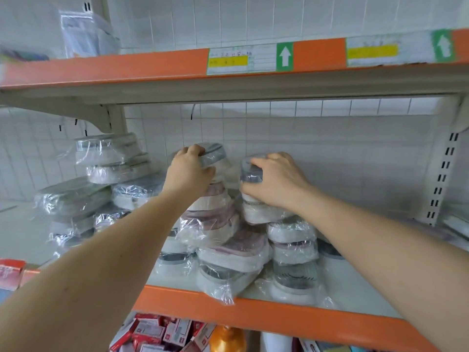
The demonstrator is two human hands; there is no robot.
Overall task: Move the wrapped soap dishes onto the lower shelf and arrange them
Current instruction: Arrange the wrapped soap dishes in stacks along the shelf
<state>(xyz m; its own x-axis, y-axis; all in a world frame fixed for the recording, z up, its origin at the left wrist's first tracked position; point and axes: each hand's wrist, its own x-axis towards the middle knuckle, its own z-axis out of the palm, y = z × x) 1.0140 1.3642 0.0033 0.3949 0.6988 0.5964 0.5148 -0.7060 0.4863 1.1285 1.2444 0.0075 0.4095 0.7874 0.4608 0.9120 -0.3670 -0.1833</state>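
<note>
Several soap dishes in clear plastic wrap stand in stacks on the white shelf (pixel 355 283) with an orange front edge. My left hand (pixel 189 171) grips a grey-rimmed wrapped dish (pixel 215 152) at the top of the middle stack (pixel 210 219). My right hand (pixel 274 182) is closed on a wrapped grey dish (pixel 250 171) on top of the right stack (pixel 291 240). More wrapped dishes (pixel 111 158) are piled at the left, some leaning. A front pile (pixel 228 260) sits near the shelf edge.
The upper shelf (pixel 127 69) with orange edge and price labels (pixel 241 59) hangs just above; a plastic bag (pixel 86 34) rests on it. Red boxes (pixel 157 334) and an orange bottle (pixel 227 339) lie below. A slotted upright (pixel 441 179) stands at the right.
</note>
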